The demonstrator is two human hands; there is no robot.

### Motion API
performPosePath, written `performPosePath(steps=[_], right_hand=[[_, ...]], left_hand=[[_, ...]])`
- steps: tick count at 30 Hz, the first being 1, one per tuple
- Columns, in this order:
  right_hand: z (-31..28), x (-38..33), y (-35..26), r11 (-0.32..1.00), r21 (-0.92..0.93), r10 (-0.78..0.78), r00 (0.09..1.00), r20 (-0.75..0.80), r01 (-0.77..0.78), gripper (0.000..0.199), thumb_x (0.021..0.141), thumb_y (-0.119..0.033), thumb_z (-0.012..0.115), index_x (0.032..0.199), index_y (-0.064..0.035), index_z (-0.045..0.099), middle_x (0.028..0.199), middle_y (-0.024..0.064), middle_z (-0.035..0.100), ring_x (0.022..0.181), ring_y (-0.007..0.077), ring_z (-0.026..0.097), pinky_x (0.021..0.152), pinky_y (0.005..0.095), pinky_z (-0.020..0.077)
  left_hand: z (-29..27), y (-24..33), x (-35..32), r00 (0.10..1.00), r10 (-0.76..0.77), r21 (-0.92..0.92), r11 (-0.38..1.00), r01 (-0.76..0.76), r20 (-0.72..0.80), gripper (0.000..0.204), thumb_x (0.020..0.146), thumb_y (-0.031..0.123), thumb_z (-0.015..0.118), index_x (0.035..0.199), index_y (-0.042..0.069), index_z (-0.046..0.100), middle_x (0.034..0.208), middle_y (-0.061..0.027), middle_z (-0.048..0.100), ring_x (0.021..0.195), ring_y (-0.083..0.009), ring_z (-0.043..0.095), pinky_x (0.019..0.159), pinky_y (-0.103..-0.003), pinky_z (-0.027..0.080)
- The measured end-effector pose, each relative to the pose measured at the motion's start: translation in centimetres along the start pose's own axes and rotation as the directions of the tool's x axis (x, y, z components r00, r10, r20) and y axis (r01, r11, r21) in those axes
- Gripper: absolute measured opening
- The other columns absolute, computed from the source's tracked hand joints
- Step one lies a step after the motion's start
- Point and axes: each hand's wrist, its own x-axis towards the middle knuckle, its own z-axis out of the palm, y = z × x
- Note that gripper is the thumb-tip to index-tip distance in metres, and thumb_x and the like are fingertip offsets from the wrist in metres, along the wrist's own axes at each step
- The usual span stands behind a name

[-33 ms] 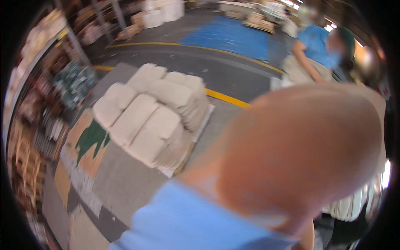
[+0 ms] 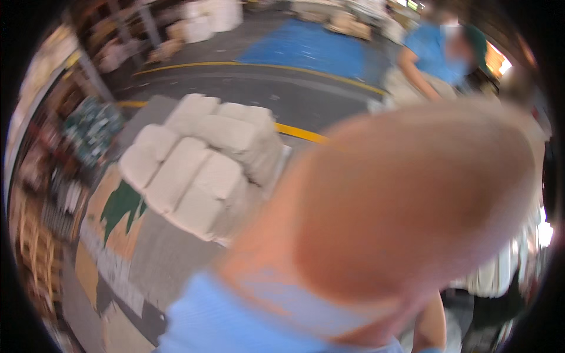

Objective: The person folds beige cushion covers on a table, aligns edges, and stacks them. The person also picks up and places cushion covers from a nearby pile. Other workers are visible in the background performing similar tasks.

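A raised bare arm [image 2: 412,200], very close to the camera and blurred, fills the right half of the head view. Its light blue sleeve [image 2: 235,323] runs along the lower edge. Neither my left hand nor my right hand shows in the frame, so what they hold is hidden. Left of the arm, a stack of white filled sacks [image 2: 200,159] sits on a low pallet on the grey floor.
Another person in a blue shirt [image 2: 438,53] bends over at the upper right. A yellow floor line [image 2: 297,132] crosses behind the sacks, with a blue floor area [image 2: 312,47] beyond. Cluttered shelves [image 2: 53,147] line the left side. Flattened cardboard [image 2: 112,212] lies beside the pallet.
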Motion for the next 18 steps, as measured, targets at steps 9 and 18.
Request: performPosePath(steps=[9,18], right_hand=[[-4.1,2.0,-1.9,0.995,0.035,0.083,0.986,0.143,-0.088,0.076,0.063,-0.031,0.099,0.13,-0.0156,0.066,0.135,0.0075,0.065,0.129,0.0339,0.056,0.11,0.0527,0.0378],[-5.4,2.3,-1.4,0.977,0.074,-0.211,0.929,0.303,0.198,0.06,0.063,0.001,0.075,0.121,-0.0055,0.063,0.135,0.0127,0.065,0.125,0.0343,0.061,0.105,0.0488,0.0443]], left_hand=[[6.3,-3.3,-24.2,0.577,-0.28,-0.341,0.582,0.738,0.767,0.022,0.095,0.027,0.073,0.095,0.006,0.075,0.089,-0.0125,0.076,0.081,-0.0255,0.072,0.076,-0.045,0.056],[13.5,23.6,-40.5,0.319,0.048,-0.114,-0.875,0.471,0.946,0.05,0.107,0.036,0.067,0.147,0.008,0.058,0.133,-0.0063,0.069,0.106,-0.0154,0.066,0.09,-0.032,0.056]])
